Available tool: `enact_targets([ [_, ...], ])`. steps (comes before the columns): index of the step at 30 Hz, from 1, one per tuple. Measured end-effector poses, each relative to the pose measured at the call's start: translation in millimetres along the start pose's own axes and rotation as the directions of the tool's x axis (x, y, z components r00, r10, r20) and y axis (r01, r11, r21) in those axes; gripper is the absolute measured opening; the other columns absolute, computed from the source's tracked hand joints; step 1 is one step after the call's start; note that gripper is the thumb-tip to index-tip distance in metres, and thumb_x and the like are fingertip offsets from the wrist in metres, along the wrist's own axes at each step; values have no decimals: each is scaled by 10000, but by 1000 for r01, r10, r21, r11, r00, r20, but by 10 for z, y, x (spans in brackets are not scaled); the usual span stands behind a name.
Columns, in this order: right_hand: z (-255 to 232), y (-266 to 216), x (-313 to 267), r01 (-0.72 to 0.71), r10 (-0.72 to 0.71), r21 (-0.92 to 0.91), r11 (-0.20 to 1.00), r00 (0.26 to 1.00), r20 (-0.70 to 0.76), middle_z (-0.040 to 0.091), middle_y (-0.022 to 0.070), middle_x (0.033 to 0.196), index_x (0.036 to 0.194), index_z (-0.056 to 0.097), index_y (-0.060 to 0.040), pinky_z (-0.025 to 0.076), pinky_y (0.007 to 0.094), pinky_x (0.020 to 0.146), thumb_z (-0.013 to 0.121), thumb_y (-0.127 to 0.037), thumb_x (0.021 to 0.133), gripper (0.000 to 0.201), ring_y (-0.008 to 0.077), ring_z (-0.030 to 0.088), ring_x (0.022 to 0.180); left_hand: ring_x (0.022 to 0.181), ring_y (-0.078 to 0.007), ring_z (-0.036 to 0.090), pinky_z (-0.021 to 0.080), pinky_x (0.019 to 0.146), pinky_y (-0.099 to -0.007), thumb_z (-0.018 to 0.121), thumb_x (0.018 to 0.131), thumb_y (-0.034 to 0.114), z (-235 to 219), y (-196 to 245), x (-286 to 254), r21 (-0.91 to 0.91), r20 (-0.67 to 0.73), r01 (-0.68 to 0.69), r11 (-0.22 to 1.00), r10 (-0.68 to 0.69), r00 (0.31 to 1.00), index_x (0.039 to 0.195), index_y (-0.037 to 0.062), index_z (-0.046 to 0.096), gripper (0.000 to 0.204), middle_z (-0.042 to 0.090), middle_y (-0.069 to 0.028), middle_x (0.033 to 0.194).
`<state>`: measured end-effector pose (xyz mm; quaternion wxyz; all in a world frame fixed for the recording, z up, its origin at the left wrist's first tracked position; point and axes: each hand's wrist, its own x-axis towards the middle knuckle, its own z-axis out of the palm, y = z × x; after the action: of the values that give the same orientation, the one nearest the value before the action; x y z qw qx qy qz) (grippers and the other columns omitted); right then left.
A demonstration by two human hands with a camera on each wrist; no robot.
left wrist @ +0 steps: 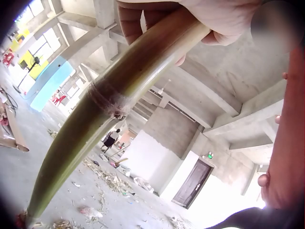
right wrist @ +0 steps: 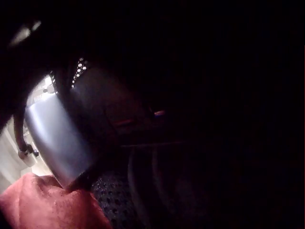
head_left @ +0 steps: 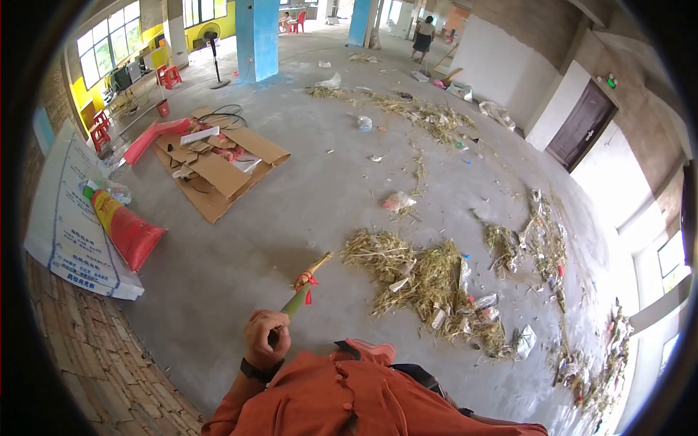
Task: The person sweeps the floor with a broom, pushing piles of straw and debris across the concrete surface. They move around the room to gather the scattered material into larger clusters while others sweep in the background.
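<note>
My left hand (head_left: 267,336) grips the thick green handle of a bamboo broom (head_left: 294,303), fingers curled round it. A red strip (head_left: 308,296) is tied near the broom's far end, where a narrow straw-coloured bundle sticks out over the floor. Close up in the left wrist view, the bamboo handle (left wrist: 107,98) shows a ringed joint and tapers away from the hand (left wrist: 219,19). My right hand is not seen; its wrist view is mostly dark, with red-orange cloth (right wrist: 52,202), black mesh (right wrist: 112,195) and a smooth dark panel (right wrist: 59,138).
Straw mixed with litter (head_left: 414,280) lies in front and to the right. Flattened cardboard (head_left: 225,171) with scraps spreads at left. A red sack (head_left: 127,229) rests on a white printed sheet (head_left: 73,232) by the brick wall. A person (head_left: 424,36) stands far back.
</note>
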<state>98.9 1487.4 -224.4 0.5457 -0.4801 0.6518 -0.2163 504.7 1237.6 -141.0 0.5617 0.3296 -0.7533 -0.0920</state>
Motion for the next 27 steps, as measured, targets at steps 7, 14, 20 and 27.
enact_targets([
  [7, -44, 102, -7, -130, 127, 89, 988, 991, 34, 526, 212, 1146, 1249, 346, 16, 392, 437, 932, 640, -196, 763, 606, 325, 514, 1084, 629, -203, 600, 471, 638, -328, 531, 684, -31, -23, 23, -22, 6, 5, 24, 1000, -24, 1000, 798, 69, 458, 169, 602, -47, 724],
  [14, -139, 183, -35, -263, 252, 155, 952, 964, 83, 535, 214, 1127, 1237, 356, 18, 405, 440, 917, 630, -195, 771, 581, 326, 526, 1066, 652, -205, 607, 468, 657, -326, 557, 675, -14, -29, 39, -67, 23, 26, 5, 1000, -6, 1000, 804, 85, 466, 186, 610, -37, 740],
  [20, -356, 164, 246, -370, 340, 114, 922, 914, 219, 544, 215, 1111, 1226, 365, 20, 415, 442, 905, 622, -195, 777, 560, 327, 536, 1052, 689, -207, 608, 465, 687, -336, 583, 659, -11, -100, 172, -45, 64, 94, 78, 995, -83, 992, 828, 83, 491, 214, 615, -46, 770],
  [27, -653, 83, 636, -492, 460, 2, 871, 814, 354, 554, 217, 1093, 1213, 375, 22, 428, 445, 891, 612, -194, 784, 536, 328, 547, 1035, 672, -223, 593, 460, 695, -345, 597, 674, 0, -124, 113, -40, 80, 71, 153, 985, -159, 985, 843, 85, 497, 213, 601, -41, 757],
])
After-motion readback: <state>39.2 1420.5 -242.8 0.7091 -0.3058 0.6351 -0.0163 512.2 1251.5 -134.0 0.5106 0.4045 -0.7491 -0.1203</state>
